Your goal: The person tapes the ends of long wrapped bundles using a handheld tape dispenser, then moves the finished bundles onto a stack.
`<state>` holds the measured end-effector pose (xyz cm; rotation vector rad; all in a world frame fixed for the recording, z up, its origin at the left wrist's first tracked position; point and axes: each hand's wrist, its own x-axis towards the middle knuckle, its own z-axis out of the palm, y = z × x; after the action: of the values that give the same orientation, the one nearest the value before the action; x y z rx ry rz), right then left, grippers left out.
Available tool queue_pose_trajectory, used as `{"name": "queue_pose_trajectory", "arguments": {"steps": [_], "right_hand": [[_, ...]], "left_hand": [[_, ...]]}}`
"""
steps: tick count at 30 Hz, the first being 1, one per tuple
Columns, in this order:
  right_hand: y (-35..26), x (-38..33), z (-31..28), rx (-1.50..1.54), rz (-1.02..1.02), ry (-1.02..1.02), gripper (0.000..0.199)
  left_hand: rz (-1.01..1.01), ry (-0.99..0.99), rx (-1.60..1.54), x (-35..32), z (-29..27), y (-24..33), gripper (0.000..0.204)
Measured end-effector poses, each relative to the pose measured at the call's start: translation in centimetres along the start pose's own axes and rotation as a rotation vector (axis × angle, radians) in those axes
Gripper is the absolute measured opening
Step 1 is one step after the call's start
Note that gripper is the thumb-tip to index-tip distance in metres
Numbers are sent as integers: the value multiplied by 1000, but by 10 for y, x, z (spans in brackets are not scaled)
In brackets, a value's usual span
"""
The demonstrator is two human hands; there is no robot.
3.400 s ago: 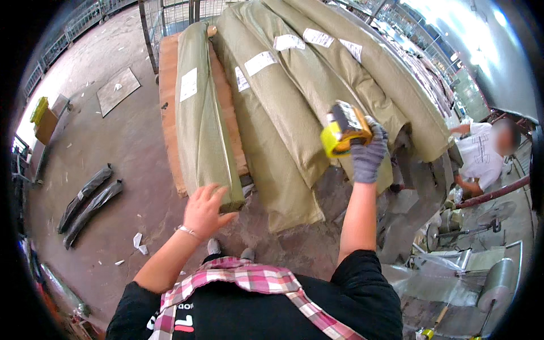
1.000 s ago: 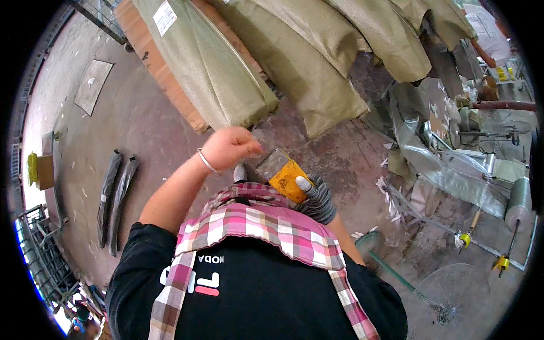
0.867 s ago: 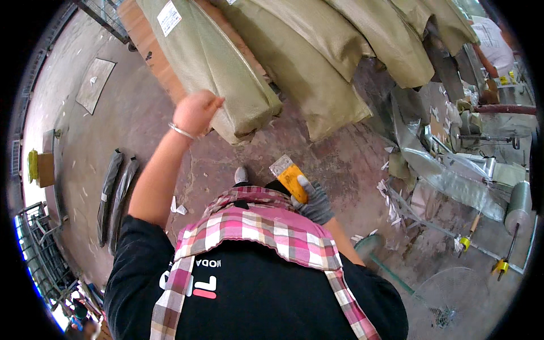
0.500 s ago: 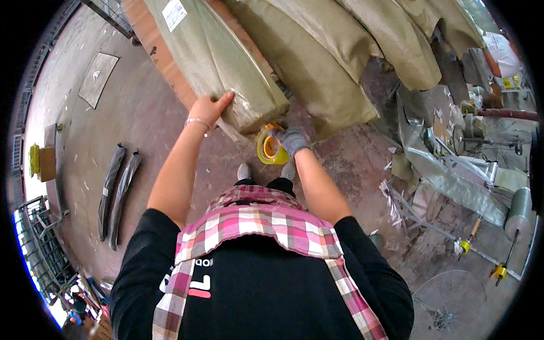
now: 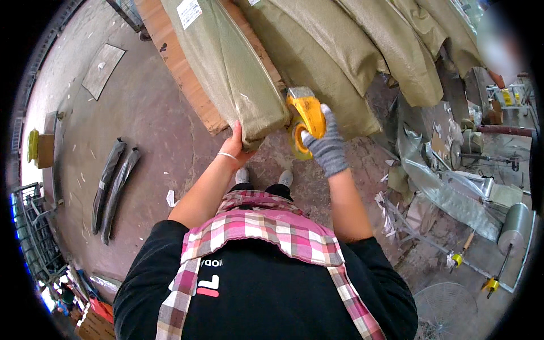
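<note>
A long package wrapped in olive-tan woven sheeting lies on a wooden board. My bare left hand grips its near end, thumb up along the side and the other fingers mostly hidden beneath. In my right hand, which wears a grey knitted glove, is a yellow tape dispenser with a roll of tape. The dispenser is raised just right of the package's near end, its metal-coloured head pointing away from me. A white label is on top of the package.
Several more olive-tan wrapped bundles lie to the right. Two slim dark wrapped rolls rest on the floor at left. At right are silvery sheeting, a roll on a rod and scraps; a wire fan stands lower right.
My right hand has lifted the tape dispenser from below the package's end up to its right side. My left hand has shifted from the top down to the near end.
</note>
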<state>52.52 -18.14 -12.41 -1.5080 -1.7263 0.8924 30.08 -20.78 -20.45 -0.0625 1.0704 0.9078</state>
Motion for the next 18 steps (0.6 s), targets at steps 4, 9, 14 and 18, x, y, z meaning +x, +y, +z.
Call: {"name": "queue_pose_trajectory", "arguments": {"steps": [4, 9, 14, 18], "right_hand": [[16, -48, -1, 164, -30, -37, 71], [16, -98, -23, 352, 31, -184, 69], [1, -95, -58, 209, -111, -40, 74], [-24, -88, -72, 275, -258, -28, 80]], "left_hand": [[15, -137, -67, -30, -18, -22, 63], [20, -215, -11, -58, -58, -54, 62], [141, 77, -215, -51, -52, -11, 56], [788, 719, 982, -63, -54, 16, 45]]}}
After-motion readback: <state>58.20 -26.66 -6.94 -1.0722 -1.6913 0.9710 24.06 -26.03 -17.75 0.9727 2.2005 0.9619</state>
